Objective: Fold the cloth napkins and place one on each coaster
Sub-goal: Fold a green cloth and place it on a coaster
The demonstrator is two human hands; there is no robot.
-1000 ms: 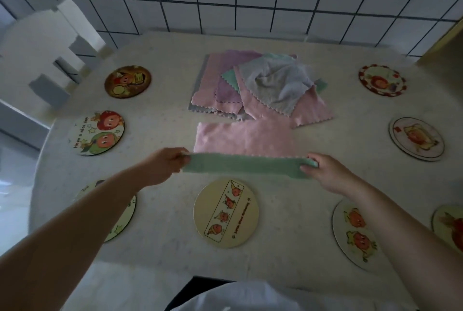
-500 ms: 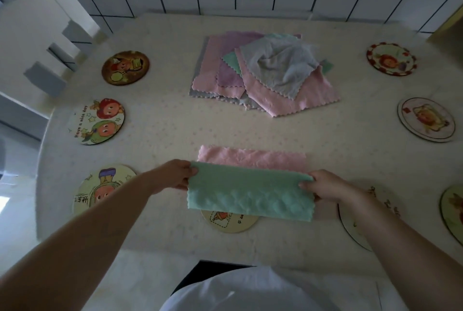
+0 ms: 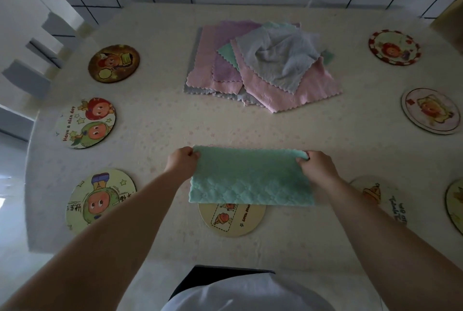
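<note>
A green napkin [image 3: 250, 175] hangs folded between my hands, just above the table's near middle. My left hand [image 3: 181, 162] pinches its upper left corner and my right hand [image 3: 315, 166] pinches the upper right corner. Its lower edge covers the top of a cream round coaster [image 3: 231, 220] right below. A loose pile of napkins [image 3: 260, 65], pink, purple, grey and green, lies at the far middle. The pink napkin seen earlier is hidden behind the green one.
Round cartoon coasters ring the table: three on the left [image 3: 114, 63] [image 3: 86, 122] [image 3: 99, 199], and several on the right [image 3: 394, 47] [image 3: 429, 111] [image 3: 375, 194]. A white chair [image 3: 32, 35] stands at the far left, a tiled wall behind.
The green napkin went from a thin raised strip to a hanging folded rectangle and came toward me, over the near coaster. It now hides the pink napkin.
</note>
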